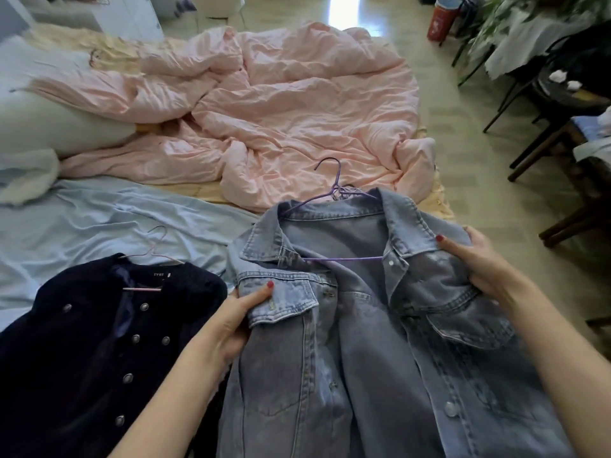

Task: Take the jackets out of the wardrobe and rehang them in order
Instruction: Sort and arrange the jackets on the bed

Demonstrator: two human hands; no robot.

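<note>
A faded blue denim jacket (363, 342) lies front-up on the bed, still on a purple hanger (334, 183) whose hook points away from me. My left hand (231, 319) grips its left chest flap and shoulder. My right hand (476, 259) pinches the right shoulder beside the collar. To the left lies a dark navy jacket (99, 352) with metal buttons, on a pink hanger (155, 249). The wardrobe is out of view.
A crumpled pink duvet (281, 104) covers the far half of the bed, and a light blue sheet (99, 219) lies under the navy jacket. Dark wooden chairs (568, 166) and plants stand on the floor at the right. A red bin (439, 18) stands far back.
</note>
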